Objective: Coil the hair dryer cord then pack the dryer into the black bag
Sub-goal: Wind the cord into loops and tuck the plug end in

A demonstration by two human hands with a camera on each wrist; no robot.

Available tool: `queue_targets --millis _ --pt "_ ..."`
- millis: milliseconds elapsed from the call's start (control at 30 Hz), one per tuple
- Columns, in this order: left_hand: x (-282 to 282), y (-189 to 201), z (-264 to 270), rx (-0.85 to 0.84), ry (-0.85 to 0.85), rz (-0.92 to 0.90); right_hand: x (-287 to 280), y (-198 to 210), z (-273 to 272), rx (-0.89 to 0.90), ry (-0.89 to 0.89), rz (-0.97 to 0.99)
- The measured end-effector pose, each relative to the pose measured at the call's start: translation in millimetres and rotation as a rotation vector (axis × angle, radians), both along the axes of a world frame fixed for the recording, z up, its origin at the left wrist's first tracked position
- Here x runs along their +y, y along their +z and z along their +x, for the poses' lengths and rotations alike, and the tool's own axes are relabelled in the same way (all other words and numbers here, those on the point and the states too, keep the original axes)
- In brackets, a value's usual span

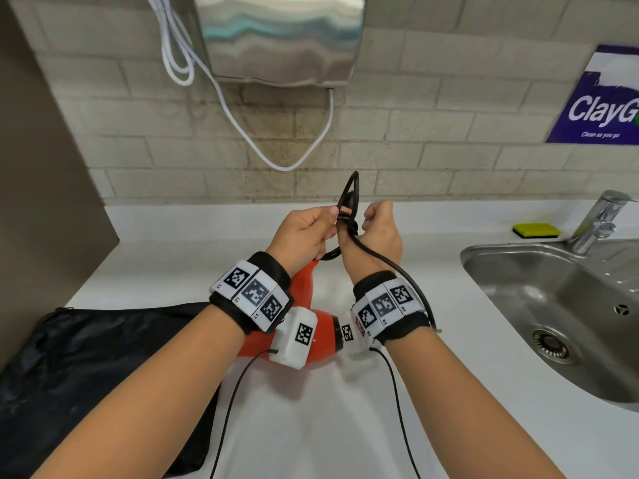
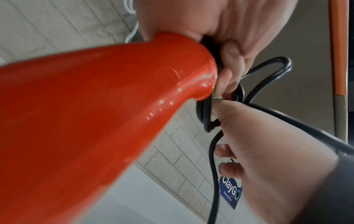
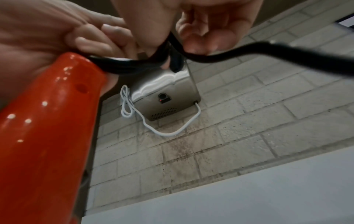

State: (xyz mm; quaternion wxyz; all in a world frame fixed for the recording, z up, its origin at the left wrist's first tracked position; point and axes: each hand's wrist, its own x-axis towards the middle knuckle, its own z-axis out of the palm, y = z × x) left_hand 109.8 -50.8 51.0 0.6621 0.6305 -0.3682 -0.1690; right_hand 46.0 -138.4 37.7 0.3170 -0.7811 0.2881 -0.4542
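Note:
An orange hair dryer [image 1: 323, 340] hangs above the white counter, its handle [image 1: 306, 283] rising to my left hand [image 1: 328, 219]. That hand grips the handle end [image 2: 172, 63] together with several loops of the black cord [image 1: 349, 191]. Close to its right, my right hand [image 1: 371, 216] pinches the cord [image 3: 287, 56] beside the loops. The free length of cord trails back over my right wrist [image 1: 408, 281]. The black bag [image 1: 86, 357] lies flat on the counter at the left, under my left forearm. The plug is not visible.
A steel sink [image 1: 518, 271] with a faucet [image 1: 598, 219] sits at the right, with a yellow sponge [image 1: 536, 229] behind it. A metal hand dryer [image 1: 280, 39] with a white cable [image 1: 242, 126] hangs on the brick wall. A blue sign [image 1: 601, 98] is on that wall at the right.

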Motion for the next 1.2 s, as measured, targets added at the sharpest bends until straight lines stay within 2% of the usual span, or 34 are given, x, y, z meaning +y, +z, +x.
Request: queue_targets --millis 67,133,267,400,500,633,700,867,967,1033,1133,1167,1200 --pt "1.1 0.9 0.0 0.01 0.002 -0.017 0.3 -2.2 0.1 -0.023 0.024 -0.165" --pt "2.9 1.6 1.6 0.005 -0.001 -0.026 -3.6 -8.3 6.1 -0.032 0.135 -0.265" --pt "4.2 1.2 4.3 0.006 0.013 -0.002 -8.4 -16.1 14.7 -0.177 0.466 -0.052" --pt "6.0 0.6 6.3 -0.009 0.008 -0.004 -3.2 -11.5 12.1 -0.177 0.58 0.073" --pt "9.4 0.8 9.5 -0.001 0.009 -0.028 -6.4 -15.4 4.5 0.026 0.592 0.112" --pt "12.8 0.1 14.3 0.026 0.033 -0.052 -19.8 -33.9 -6.9 0.483 0.595 -0.173" --pt "12.7 0.3 14.8 0.029 0.035 -0.044 -25.0 -39.0 -7.4 0.605 0.565 -0.209" --pt "8.1 -0.2 12.9 0.024 0.057 -0.044 -27.2 -24.6 -13.6 0.722 0.298 -0.201" --pt "6.7 0.0 8.9 0.002 0.049 -0.031 -32.5 -31.3 -5.7 0.78 0.244 -0.05" --pt "7.0 0.7 7.9 -0.026 0.036 -0.003 -31.6 -33.7 -4.0 0.74 0.24 -0.013" --pt "7.3 1.8 9.0 -0.079 0.023 0.034 -25.0 -27.6 -0.5 0.667 0.229 -0.101" --pt "7.0 2.3 8.8 -0.082 0.022 0.042 -21.7 -25.5 3.4 0.619 0.258 -0.065" --pt "6.3 2.5 8.1 -0.078 0.022 0.046 -17.4 -20.0 5.1 0.533 0.327 0.076"
